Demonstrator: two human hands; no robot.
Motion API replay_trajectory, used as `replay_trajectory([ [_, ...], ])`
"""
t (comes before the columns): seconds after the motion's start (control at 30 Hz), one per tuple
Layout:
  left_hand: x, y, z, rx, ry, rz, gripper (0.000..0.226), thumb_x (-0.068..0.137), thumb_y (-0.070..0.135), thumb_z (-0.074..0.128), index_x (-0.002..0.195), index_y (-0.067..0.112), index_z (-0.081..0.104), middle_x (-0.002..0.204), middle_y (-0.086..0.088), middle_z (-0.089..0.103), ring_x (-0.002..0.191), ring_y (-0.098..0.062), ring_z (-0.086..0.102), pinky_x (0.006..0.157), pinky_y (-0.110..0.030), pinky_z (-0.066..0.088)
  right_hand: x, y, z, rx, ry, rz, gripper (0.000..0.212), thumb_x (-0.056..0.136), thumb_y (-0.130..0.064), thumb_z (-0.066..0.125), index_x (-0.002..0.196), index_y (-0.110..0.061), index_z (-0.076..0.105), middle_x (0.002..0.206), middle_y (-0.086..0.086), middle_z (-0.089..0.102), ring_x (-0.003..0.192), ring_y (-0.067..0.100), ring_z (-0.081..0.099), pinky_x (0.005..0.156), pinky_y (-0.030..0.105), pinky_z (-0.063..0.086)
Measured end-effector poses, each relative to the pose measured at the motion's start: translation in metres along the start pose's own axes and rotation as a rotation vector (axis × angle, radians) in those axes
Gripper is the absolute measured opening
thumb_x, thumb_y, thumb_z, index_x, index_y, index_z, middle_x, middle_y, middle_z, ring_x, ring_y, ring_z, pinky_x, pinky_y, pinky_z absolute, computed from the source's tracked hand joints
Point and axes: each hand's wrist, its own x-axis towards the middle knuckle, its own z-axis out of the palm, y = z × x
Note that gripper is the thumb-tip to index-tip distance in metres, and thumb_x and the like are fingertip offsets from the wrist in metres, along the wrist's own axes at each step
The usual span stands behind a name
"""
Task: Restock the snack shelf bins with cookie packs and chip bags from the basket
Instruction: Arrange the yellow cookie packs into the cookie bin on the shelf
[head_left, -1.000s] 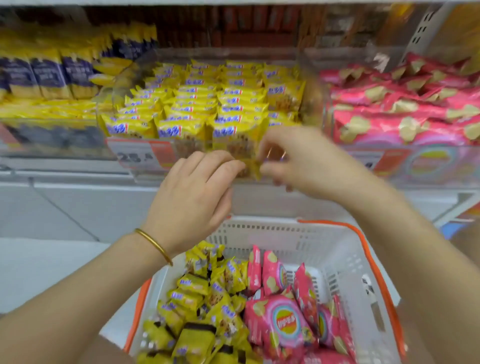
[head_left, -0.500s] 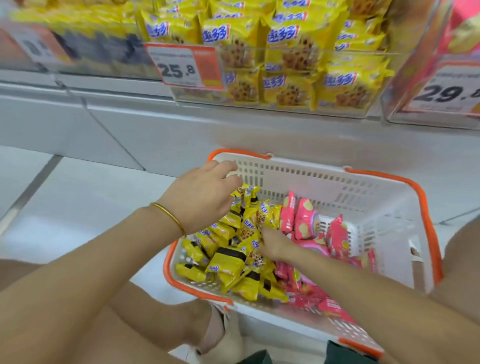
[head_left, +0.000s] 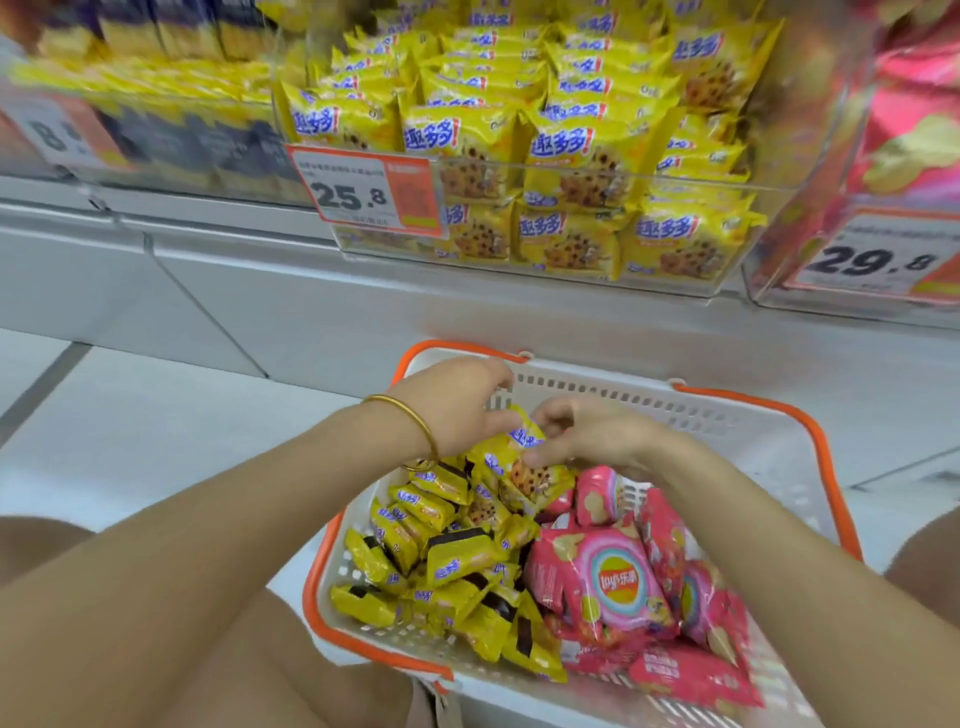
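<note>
A white basket with an orange rim (head_left: 748, 415) sits on the floor below the shelf. It holds several yellow cookie packs (head_left: 452, 561) on its left side and pink chip bags (head_left: 613, 582) on its right. Over the basket's far end, my left hand (head_left: 457, 410) and my right hand (head_left: 592, 436) meet at one yellow cookie pack (head_left: 524, 436). Fingers of both hands pinch this pack, lifted a little above the pile. Above, a clear bin of yellow cookie packs (head_left: 571, 156) stands on the shelf, with a bin of pink chip bags (head_left: 914, 135) to its right.
Price tags reading 25.8 (head_left: 363, 192) and 29.8 (head_left: 872, 260) hang on the bin fronts. Another bin of yellow and dark packs (head_left: 156, 104) is at the left. A grey shelf base (head_left: 260, 301) runs behind the basket. My knees flank the basket on pale floor tiles (head_left: 130, 415).
My hands dropped from the cookie bin on the shelf down into the basket. They have now come together on one yellow cookie pack and raised it slightly.
</note>
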Motion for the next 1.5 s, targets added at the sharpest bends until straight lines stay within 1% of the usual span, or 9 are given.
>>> replay_trajectory([
  [0.2, 0.016, 0.030, -0.028, -0.387, 0.236, 0.059, 0.008, 0.082, 0.023, 0.070, 0.077, 0.018, 0.065, 0.070, 0.007, 0.052, 0.068, -0.012, 0.048, 0.064, -0.025, 0.038, -0.054, -0.041, -0.027, 0.164, 0.135, -0.127, 0.019, 0.076, -0.002, 0.073, 0.087, -0.011, 0.060, 0.070, 0.002, 0.041, 0.059, 0.012, 0.038, 0.054, 0.023, 0.029],
  [0.27, 0.018, 0.038, -0.039, -0.499, 0.310, 0.093, 0.020, 0.081, 0.018, 0.072, 0.064, 0.021, 0.061, 0.065, 0.006, 0.054, 0.056, -0.002, 0.047, 0.057, -0.019, 0.038, -0.072, -0.050, -0.036, 0.186, 0.166, -0.144, 0.019, 0.077, -0.002, 0.072, 0.091, -0.008, 0.061, 0.075, 0.006, 0.052, 0.060, 0.011, 0.049, 0.051, 0.018, 0.040],
  [0.47, 0.016, 0.073, -0.085, -0.619, 0.694, 0.289, 0.012, 0.087, 0.007, 0.059, 0.090, 0.018, 0.063, 0.071, 0.007, 0.057, 0.066, -0.006, 0.052, 0.065, -0.021, 0.040, -0.127, -0.107, -0.083, -0.136, 0.506, -0.278, 0.020, 0.071, -0.017, 0.080, 0.082, -0.009, 0.066, 0.073, 0.007, 0.058, 0.066, 0.012, 0.051, 0.062, 0.030, 0.043],
  [0.57, 0.016, 0.074, -0.108, -0.301, 0.974, 0.338, 0.023, 0.089, 0.018, 0.051, 0.109, 0.013, 0.062, 0.095, 0.003, 0.060, 0.094, -0.012, 0.054, 0.080, -0.020, 0.038, -0.137, -0.148, -0.107, -0.488, 0.875, -0.287, 0.029, 0.074, -0.028, 0.077, 0.084, -0.002, 0.066, 0.075, 0.013, 0.057, 0.068, 0.019, 0.049, 0.059, 0.034, 0.037],
  [0.73, 0.037, 0.066, -0.109, 0.174, 0.800, 0.326, 0.060, 0.086, 0.046, 0.028, 0.131, 0.015, 0.053, 0.141, -0.013, 0.045, 0.133, -0.031, 0.038, 0.109, -0.048, 0.030, -0.093, -0.187, -0.140, -0.753, 1.066, -0.089, 0.035, 0.084, -0.015, 0.066, 0.062, -0.010, 0.039, 0.080, 0.009, 0.047, 0.089, 0.035, 0.056, 0.067, 0.032, 0.037],
  [0.8, 0.044, 0.065, -0.101, 0.271, 0.707, 0.282, 0.068, 0.084, 0.051, 0.018, 0.140, 0.021, 0.043, 0.149, -0.011, 0.036, 0.139, -0.029, 0.027, 0.115, -0.048, 0.019, -0.075, -0.194, -0.149, -0.792, 1.046, -0.053, 0.021, 0.086, -0.010, 0.064, 0.073, -0.007, 0.048, 0.095, 0.012, 0.055, 0.102, 0.034, 0.059, 0.071, 0.033, 0.038],
  [1.0, 0.048, 0.052, -0.098, 0.338, 0.724, 0.287, 0.064, 0.088, 0.047, 0.020, 0.137, 0.016, 0.046, 0.142, -0.015, 0.044, 0.135, -0.033, 0.036, 0.114, -0.045, 0.017, -0.034, -0.198, -0.170, -1.085, 0.967, -0.004, 0.031, 0.086, -0.010, 0.063, 0.117, -0.009, 0.060, 0.124, 0.013, 0.058, 0.117, 0.033, 0.052, 0.084, 0.037, 0.040],
  [1.3, 0.051, 0.050, -0.095, 0.355, 0.729, 0.304, 0.060, 0.089, 0.045, 0.025, 0.136, 0.014, 0.048, 0.140, -0.016, 0.047, 0.133, -0.033, 0.039, 0.114, -0.045, 0.017, -0.012, -0.186, -0.176, -1.266, 0.897, -0.022, 0.036, 0.086, 0.002, 0.055, 0.122, -0.007, 0.054, 0.126, 0.019, 0.047, 0.114, 0.040, 0.052, 0.085, 0.041, 0.045],
  [1.5, 0.034, 0.051, -0.097, 0.322, 0.805, 0.430, 0.048, 0.091, 0.032, 0.036, 0.130, 0.010, 0.052, 0.137, -0.014, 0.049, 0.128, -0.032, 0.043, 0.112, -0.045, 0.026, -0.052, -0.190, -0.172, -1.011, 0.968, -0.202, 0.032, 0.083, 0.008, 0.051, 0.112, -0.004, 0.050, 0.114, 0.017, 0.055, 0.105, 0.035, 0.054, 0.078, 0.038, 0.042],
])
